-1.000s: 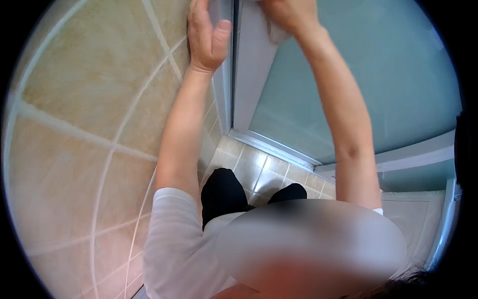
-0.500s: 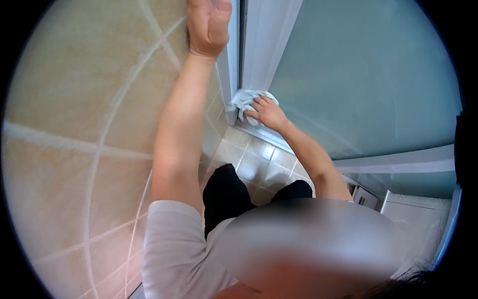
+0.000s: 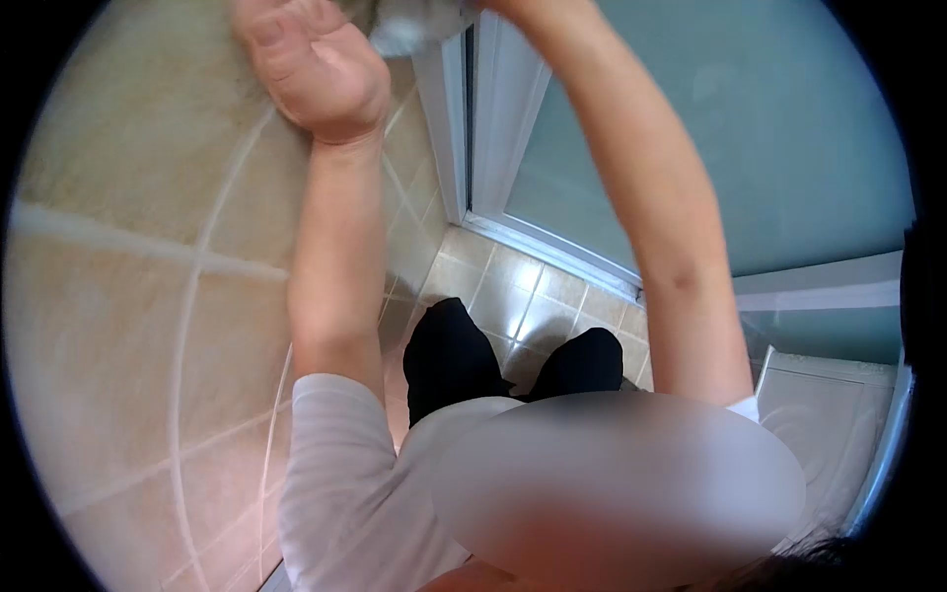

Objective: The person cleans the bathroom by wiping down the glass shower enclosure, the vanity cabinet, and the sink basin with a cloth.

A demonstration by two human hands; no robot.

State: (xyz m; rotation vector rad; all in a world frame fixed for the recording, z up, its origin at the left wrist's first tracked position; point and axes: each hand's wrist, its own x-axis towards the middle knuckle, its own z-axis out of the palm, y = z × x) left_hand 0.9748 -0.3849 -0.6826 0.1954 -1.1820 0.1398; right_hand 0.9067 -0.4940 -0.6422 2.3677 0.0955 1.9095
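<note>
My left hand (image 3: 321, 71) is raised against the tiled wall (image 3: 118, 148) at the upper left, its palm turned towards the camera. It holds nothing; the fingers are loosely bent, and their tips blur near the top edge. Just right of it a white cloth (image 3: 409, 27) lies by the wall beside the door frame, partly cut off by the top edge. My right hand (image 3: 501, 5) is at the cloth's right end, mostly out of the picture, with the cloth in its grip.
A frosted glass panel (image 3: 789, 148) in a white frame (image 3: 508, 94) fills the right side. Its metal sill (image 3: 552, 254) meets the tiled floor (image 3: 523, 296). Dark-clad knees show below, and a white lidded object (image 3: 824, 405) stands at the lower right.
My right hand went down the frame with the cloth to the bottom corner, then back up and left to the wall. My left hand has shifted left along the tiles.
</note>
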